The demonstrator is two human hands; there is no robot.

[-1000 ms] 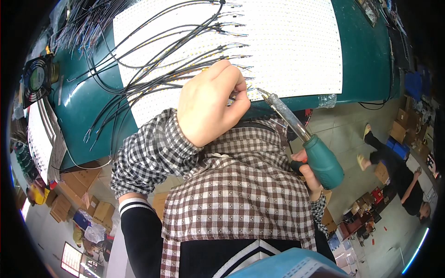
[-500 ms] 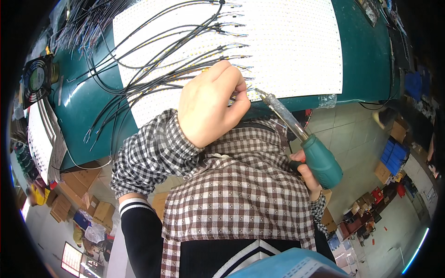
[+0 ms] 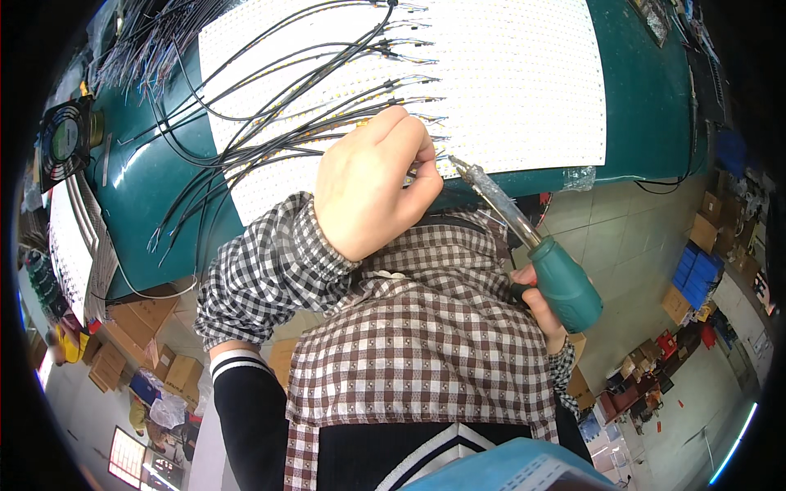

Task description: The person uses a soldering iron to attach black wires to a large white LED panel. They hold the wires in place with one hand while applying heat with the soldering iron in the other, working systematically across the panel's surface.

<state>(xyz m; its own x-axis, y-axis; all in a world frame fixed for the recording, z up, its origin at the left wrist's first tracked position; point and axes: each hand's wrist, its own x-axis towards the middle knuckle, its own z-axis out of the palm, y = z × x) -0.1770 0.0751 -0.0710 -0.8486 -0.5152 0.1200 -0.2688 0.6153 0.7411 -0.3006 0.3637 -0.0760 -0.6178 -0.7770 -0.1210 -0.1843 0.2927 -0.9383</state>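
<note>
My left hand (image 3: 372, 188) is closed in a pinch over the near edge of a white panel (image 3: 524, 82) dotted with small yellow chips. Its fingertips seem to hold a thin wire at the end of a black cable; the grip itself is mostly hidden. In my right hand (image 3: 542, 309) is a soldering iron with a green handle (image 3: 565, 282). The iron's metal tip points up and left, close to the wire end by my left fingertips. Several black cables (image 3: 286, 102) lie across the panel's left half, their stripped ends lined up along its middle.
The panel rests on a green table (image 3: 643, 106). A black fan (image 3: 67, 141) stands at the left, near stacked white panels (image 3: 75, 245). A bundle of loose cables (image 3: 155, 49) lies at the far left. Cardboard boxes (image 3: 139, 327) sit on the floor.
The soldering iron's handle has shifted slightly left and up with my right hand, the tip staying near the same spot. My left hand keeps its place. A dark shape at the right has moved away.
</note>
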